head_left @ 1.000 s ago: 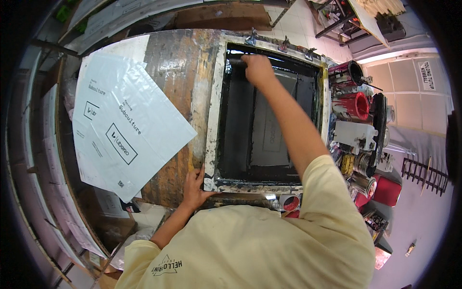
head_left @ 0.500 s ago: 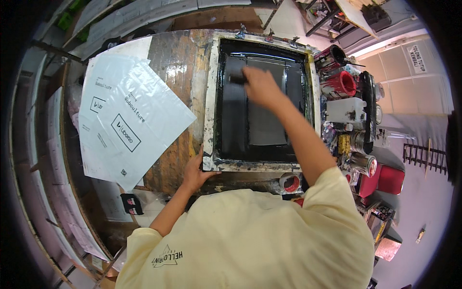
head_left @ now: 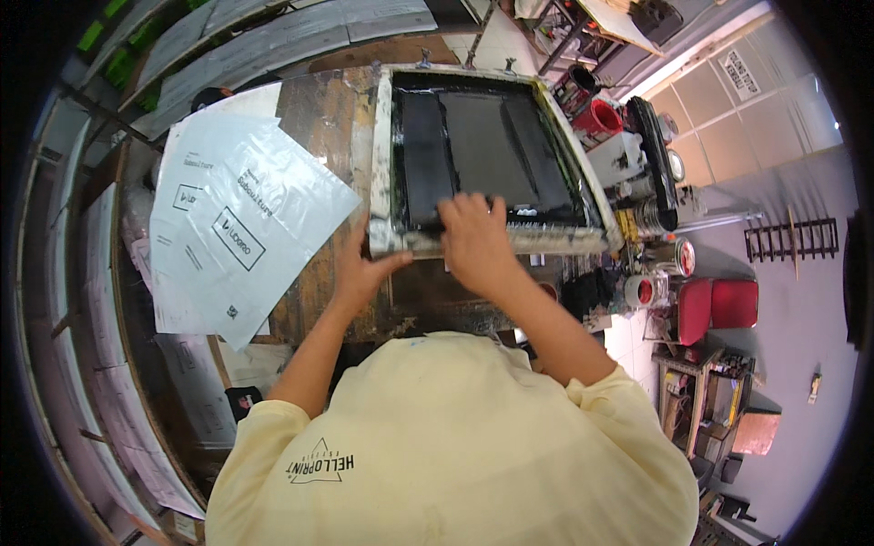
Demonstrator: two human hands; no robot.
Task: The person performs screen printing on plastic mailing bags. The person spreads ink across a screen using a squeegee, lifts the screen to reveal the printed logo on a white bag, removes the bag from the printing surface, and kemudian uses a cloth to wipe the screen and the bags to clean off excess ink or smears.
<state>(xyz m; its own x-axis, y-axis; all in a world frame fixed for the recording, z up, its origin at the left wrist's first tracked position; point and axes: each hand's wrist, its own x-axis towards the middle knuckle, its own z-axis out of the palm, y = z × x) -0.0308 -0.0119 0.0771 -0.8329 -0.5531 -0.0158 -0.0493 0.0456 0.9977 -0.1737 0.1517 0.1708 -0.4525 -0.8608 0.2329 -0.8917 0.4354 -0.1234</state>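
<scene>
A screen-printing frame (head_left: 496, 244) with pale, ink-stained rails holds a black, wet-looking mesh (head_left: 492, 136). Its near edge appears raised off the worn table, its far edge by the clamps. My left hand (head_left: 360, 268) grips the near left corner, thumb along the near rail and fingers at the side. At the near rail, my right hand (head_left: 478, 244) is closed, fingers curled over the inner edge onto a dark squeegee (head_left: 496, 202) that is mostly hidden. Left of the frame lie white printed plastic mailer bags (head_left: 264, 218), overlapping on the table.
Metal clamps (head_left: 469, 60) line the frame's far edge. Ink tubs, including a red one (head_left: 601, 118), and a white jug (head_left: 619, 156) crowd the right side. Shelves (head_left: 100, 300) with white packs run along the left. A red chair (head_left: 719, 305) stands at the right.
My right hand has come back from the far part of the mesh to the near rail. The frame's near edge has risen and tilted, with my left hand still at its corner.
</scene>
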